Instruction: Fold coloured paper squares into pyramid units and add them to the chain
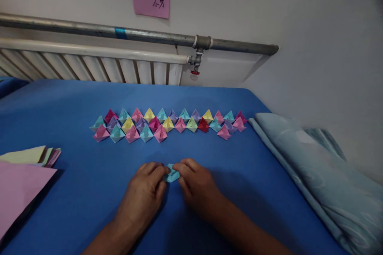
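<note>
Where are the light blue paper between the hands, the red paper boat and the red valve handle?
Light blue paper [172,174]: head view, on its uncovered middle.
Red paper boat [203,126]: head view, on its near side.
Red valve handle [194,72]: head view, on its middle.

Bare left hand [143,191], bare right hand [199,185], forearms [245,223] bare (fingers [158,173] too).

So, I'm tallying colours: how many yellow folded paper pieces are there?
4: in the back row, one yellow piece left of centre, another right; in the middle row, one left, another near the centre. None seems hidden.
</note>
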Tool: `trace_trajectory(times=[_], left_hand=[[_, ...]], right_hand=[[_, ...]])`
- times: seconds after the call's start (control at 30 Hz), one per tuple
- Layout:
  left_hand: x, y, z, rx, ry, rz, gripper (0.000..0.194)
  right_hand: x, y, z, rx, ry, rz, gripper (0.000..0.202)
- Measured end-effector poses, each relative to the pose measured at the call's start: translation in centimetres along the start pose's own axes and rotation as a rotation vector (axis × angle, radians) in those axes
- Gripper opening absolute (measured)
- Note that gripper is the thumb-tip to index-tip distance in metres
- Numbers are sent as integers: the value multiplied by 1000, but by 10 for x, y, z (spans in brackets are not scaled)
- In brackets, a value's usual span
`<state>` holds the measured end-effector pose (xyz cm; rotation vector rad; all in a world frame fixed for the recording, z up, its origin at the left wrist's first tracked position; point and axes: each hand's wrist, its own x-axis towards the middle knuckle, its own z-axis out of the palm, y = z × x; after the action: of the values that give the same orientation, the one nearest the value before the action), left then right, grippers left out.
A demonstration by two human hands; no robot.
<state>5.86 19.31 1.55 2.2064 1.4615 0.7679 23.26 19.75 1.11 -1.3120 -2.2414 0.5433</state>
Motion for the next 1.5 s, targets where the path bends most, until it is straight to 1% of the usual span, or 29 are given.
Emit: trace_trajectory(times=[0.13, 0.2, 0.3, 0.4, 0.47, 0.67, 0.8, 1.0, 1.1, 1.2, 1.3, 1.37, 1.4, 1.43, 1.5], left_hand=[[1, 0, 0, -5, -16, -2, 30], [1, -1, 0, -4, -13, -6, 30], [0, -1, 1, -12, -2, -19, 28], [0, 0, 1, -23, 22, -29, 27], [0, 1, 1, -25, 44, -35, 27], [0, -1, 2, -33, 52, -39, 25], [0, -2, 3, -28, 53, -50, 24], [7, 2, 2, 47, 6, -59, 25], [9, 0, 0, -2, 11, -51, 26], [10, -3, -2, -135, 32, -46, 26], [9, -6, -5, -202, 87, -84, 27], [8, -7, -8, -182, 111, -152, 25], [7, -7, -10, -161, 108, -200, 23], [7, -6, -13, -137, 92, -253, 21], [7, -3, -18, -101, 18, -357, 16]], right_hand=[[5, -5, -2, -40, -74, 72, 35], [7, -7, -3, -54, -91, 100, 35], [9, -8, -4, -53, -66, 103, 31], [9, -8, -3, -37, -20, 95, 22], [8, -8, -3, -25, -21, 90, 20], [6, -9, -2, -40, -71, 76, 23], [9, -13, -4, -125, -136, 106, 24], [17, -25, -7, -251, -220, 161, 21], [19, -27, -9, -255, -240, 185, 21], [18, -24, -13, -133, -211, 157, 25], [16, -13, -18, 80, -105, 94, 27], [15, -4, -19, 179, 3, 67, 26], [14, 0, -19, 212, 36, 49, 27], [13, 4, -19, 239, 48, 23, 28], [12, 7, -18, 275, 24, -44, 32]])
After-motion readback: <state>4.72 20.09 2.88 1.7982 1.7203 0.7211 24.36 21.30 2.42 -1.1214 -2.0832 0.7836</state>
